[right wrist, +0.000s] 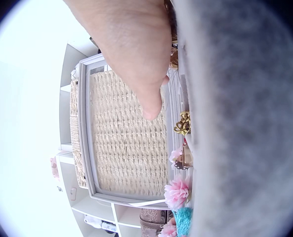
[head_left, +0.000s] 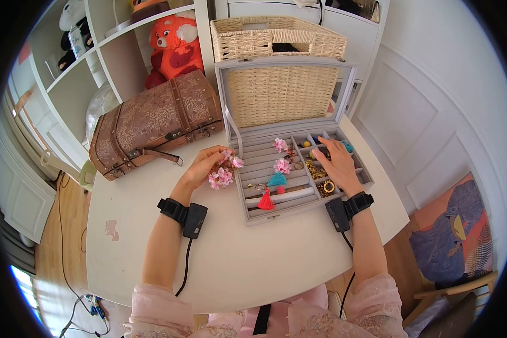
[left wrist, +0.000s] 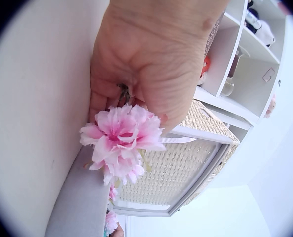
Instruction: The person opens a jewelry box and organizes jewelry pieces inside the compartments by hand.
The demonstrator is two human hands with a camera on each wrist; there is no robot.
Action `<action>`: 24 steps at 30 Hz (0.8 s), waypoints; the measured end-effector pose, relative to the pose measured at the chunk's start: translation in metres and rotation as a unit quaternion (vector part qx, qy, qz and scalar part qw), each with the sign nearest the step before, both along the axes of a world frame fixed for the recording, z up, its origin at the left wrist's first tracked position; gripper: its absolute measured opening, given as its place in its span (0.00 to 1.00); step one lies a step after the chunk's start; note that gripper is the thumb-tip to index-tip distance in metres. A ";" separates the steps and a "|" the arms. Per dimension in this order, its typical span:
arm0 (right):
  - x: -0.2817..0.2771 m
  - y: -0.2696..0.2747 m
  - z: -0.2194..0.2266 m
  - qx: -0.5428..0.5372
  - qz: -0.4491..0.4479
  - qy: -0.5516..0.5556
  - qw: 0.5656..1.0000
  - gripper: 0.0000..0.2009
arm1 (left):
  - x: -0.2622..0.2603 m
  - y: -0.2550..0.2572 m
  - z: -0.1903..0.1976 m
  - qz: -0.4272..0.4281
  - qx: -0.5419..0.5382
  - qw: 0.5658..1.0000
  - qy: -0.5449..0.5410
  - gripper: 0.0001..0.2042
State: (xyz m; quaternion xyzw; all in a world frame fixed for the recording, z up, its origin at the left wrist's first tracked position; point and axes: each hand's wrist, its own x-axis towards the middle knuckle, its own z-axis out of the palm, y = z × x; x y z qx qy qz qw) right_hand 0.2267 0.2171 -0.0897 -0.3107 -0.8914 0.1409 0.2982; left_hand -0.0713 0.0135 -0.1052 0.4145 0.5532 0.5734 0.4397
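A grey jewelry box (head_left: 276, 216) lies on the table with its clear-windowed lid raised. By its left edge my left hand (head_left: 204, 164) holds a pink flower ornament (head_left: 222, 178), its fingers curled round a dark piece above the bloom (left wrist: 121, 140). My right hand (head_left: 338, 163) reaches over the small compartments on the box's right side, fingers extended and fingertips among the trinkets. Gold jewelry (head_left: 315, 170) and a round gold-and-black piece (head_left: 325, 187) sit in those compartments. On the ridged left part lie pink flowers (head_left: 281, 165), a teal tassel (head_left: 276, 179) and a red tassel (head_left: 266, 201).
Behind the lid stands a woven basket (head_left: 242, 48). A brown patterned trunk (head_left: 158, 121) with straps occupies the table's back left. White shelves (head_left: 112, 62) hold a red plush toy (head_left: 177, 48). The white table's (head_left: 231, 265) front edge is close to my body.
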 end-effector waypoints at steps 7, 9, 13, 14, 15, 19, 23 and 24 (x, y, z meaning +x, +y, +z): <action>0.001 0.000 0.001 -0.003 0.002 0.001 1.000 0.29 | -0.002 0.001 -0.003 -0.002 0.002 1.000 -0.013 0.13; 0.001 -0.002 0.002 -0.004 0.001 0.000 1.000 0.29 | -0.002 0.001 -0.003 0.000 0.000 1.000 -0.009 0.13; 0.001 -0.001 0.002 -0.005 0.003 -0.002 1.000 0.29 | -0.001 0.001 -0.002 0.002 0.001 1.000 0.001 0.14; 0.001 0.000 0.001 -0.005 0.002 -0.002 1.000 0.29 | -0.001 0.001 -0.002 0.003 0.000 1.000 0.002 0.14; 0.001 0.000 0.001 -0.004 0.001 -0.002 1.000 0.29 | -0.001 0.001 -0.002 0.003 0.000 1.000 0.002 0.14; 0.001 0.000 0.000 -0.003 0.002 0.000 1.000 0.29 | -0.001 0.000 -0.001 0.001 0.003 1.000 0.002 0.14; 0.001 0.000 0.000 -0.006 0.004 -0.001 1.000 0.30 | 0.004 -0.002 0.004 0.002 0.000 1.000 0.002 0.14; 0.001 -0.001 0.001 -0.008 0.003 -0.002 1.000 0.30 | 0.004 -0.001 0.004 0.003 -0.001 1.000 0.003 0.14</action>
